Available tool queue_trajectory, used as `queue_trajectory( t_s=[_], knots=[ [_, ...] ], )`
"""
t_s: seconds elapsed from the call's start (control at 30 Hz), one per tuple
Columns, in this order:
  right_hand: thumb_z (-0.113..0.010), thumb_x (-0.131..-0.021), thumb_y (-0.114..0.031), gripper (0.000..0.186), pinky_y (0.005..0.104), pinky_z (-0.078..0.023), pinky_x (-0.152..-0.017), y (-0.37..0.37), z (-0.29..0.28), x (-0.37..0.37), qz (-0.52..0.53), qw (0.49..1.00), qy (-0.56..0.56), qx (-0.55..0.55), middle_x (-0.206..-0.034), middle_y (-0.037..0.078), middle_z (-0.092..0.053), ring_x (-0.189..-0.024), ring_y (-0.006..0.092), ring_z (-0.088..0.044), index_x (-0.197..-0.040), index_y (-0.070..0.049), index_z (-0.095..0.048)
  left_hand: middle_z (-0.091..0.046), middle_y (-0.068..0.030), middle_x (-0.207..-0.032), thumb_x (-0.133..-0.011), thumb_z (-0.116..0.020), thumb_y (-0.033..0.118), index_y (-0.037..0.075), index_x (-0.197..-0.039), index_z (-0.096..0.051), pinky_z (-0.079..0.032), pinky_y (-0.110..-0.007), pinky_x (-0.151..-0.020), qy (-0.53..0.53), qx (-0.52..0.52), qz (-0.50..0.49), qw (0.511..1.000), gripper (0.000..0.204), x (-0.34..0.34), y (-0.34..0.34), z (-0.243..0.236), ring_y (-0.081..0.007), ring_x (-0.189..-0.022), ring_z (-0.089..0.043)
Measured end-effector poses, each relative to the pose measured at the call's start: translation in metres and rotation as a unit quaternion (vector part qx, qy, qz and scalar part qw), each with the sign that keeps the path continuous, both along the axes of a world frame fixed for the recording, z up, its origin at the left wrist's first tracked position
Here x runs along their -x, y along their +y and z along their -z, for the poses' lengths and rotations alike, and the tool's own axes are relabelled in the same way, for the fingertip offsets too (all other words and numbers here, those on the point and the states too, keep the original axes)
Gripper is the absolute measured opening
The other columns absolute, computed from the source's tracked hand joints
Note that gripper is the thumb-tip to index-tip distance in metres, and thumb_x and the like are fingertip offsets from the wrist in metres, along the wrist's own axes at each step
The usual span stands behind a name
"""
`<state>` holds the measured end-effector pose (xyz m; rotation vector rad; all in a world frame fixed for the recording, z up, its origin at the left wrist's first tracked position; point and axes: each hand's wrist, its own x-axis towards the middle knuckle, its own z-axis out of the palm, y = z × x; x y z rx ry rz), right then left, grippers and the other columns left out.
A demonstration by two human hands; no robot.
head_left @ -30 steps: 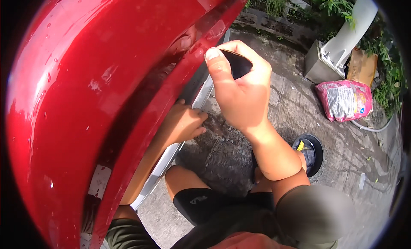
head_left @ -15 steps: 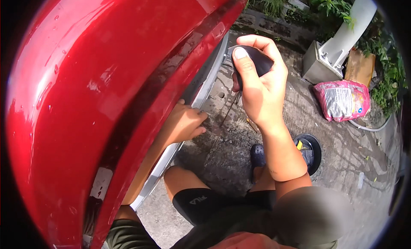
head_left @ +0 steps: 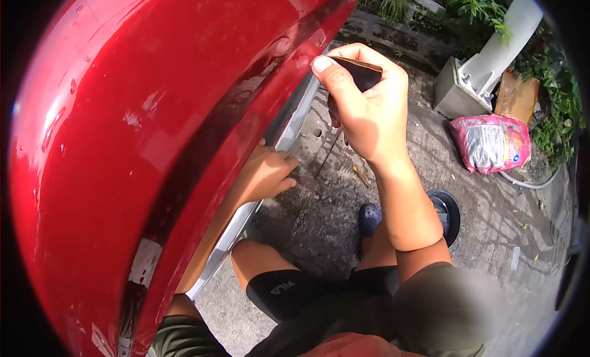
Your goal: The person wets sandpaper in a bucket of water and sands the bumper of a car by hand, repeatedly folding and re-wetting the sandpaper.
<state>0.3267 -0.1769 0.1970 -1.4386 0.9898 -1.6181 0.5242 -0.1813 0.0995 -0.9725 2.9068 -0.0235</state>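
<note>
Up close, a glossy red body panel (head_left: 141, 142) fills the left half of the view, curving over a silver sill strip (head_left: 294, 126) that runs along its lower edge. The right hand (head_left: 365, 111) is raised just beside that edge, its fingers (head_left: 326, 71) curled tight around the dark handle of a screwdriver (head_left: 359, 74); the thumb lies along the top of the handle, and a thin dark shaft drops from under the palm toward the ground. The screwdriver therefore sits in the right hand, near the panel's rim and above the cracked concrete ground (head_left: 319, 215). The left hand (head_left: 267, 172) reaches in under the red panel, resting against the silver strip with its fingers bent loosely inward; whether they grip anything cannot be told, since the panel hides what lies beyond them. Below, the person's bent knees and dark shorts show, with a blue clog (head_left: 369, 219) on one foot. Well apart on the right lie a round black dish (head_left: 452, 212), a pink printed bag (head_left: 491, 142), a white hose (head_left: 522, 182), a grey block with a white post (head_left: 485, 68), a piece of brown cardboard (head_left: 516, 96) and green plants (head_left: 479, 3).
</note>
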Motion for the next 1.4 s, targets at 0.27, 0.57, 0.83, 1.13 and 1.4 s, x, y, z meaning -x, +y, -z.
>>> queue_trajectory(
  t_s=[0.27, 0.57, 0.83, 1.13, 1.4],
  knots=[
    [-0.072, -0.087, -0.013, 0.016, 0.0245, -0.046, -0.061, 0.002, -0.003, -0.004, -0.03, 0.998, -0.047, -0.017, -0.07, -0.001, -0.064, -0.065, 0.0051, -0.054, -0.083, 0.002, -0.069, -0.07, -0.0086, -0.088, -0.091, -0.066, 0.042, 0.012, -0.103, -0.067, -0.046, -0.042, -0.089, -0.024, -0.006, -0.009, 1.0, 0.033, 0.001, 0.001, -0.003, -0.0269, -0.09, -0.069],
    [-0.07, -0.089, -0.016, 0.016, 0.0213, -0.033, -0.044, 0.012, 0.005, -0.012, -0.054, 0.997, -0.045, -0.003, -0.061, -0.005, -0.056, -0.048, 0.0029, -0.045, -0.085, -0.002, -0.068, -0.071, -0.0102, -0.091, -0.089, -0.068, 0.041, 0.01, -0.102, -0.069, -0.047, -0.041, -0.092, -0.025, -0.024, -0.019, 0.999, 0.033, 0.004, 0.001, -0.006, -0.029, -0.093, -0.069],
    [-0.071, -0.088, -0.013, 0.014, 0.0232, -0.045, -0.058, 0.015, 0.0, -0.009, -0.061, 0.996, -0.046, -0.048, -0.067, -0.002, -0.064, -0.063, 0.004, -0.055, -0.084, 0.001, -0.071, -0.071, -0.0118, -0.09, -0.085, -0.073, 0.037, 0.009, -0.101, -0.068, -0.048, -0.045, -0.089, 0.014, -0.018, -0.011, 1.0, 0.033, 0.003, 0.0, 0.0, -0.0305, -0.093, -0.069],
    [-0.071, -0.088, -0.014, 0.015, 0.0245, -0.045, -0.058, 0.018, -0.001, -0.012, -0.048, 0.999, -0.012, -0.02, -0.067, -0.002, -0.062, -0.063, 0.0046, -0.054, -0.085, 0.001, -0.071, -0.07, -0.008, -0.085, -0.09, -0.067, 0.041, 0.011, -0.1, -0.067, -0.047, -0.041, -0.087, 0.004, 0.03, 0.0, 1.0, 0.032, 0.0, 0.006, -0.002, -0.0274, -0.086, -0.069],
    [-0.072, -0.089, -0.016, 0.016, 0.0236, -0.044, -0.056, 0.011, 0.002, -0.01, -0.061, 0.998, -0.033, -0.014, -0.066, -0.003, -0.061, -0.06, 0.004, -0.052, -0.086, 0.0, -0.071, -0.07, -0.0082, -0.086, -0.09, -0.067, 0.042, 0.011, -0.104, -0.068, -0.048, -0.041, -0.086, -0.007, 0.034, -0.003, 0.999, 0.035, 0.001, 0.002, -0.002, -0.0274, -0.087, -0.069]
  ],
)
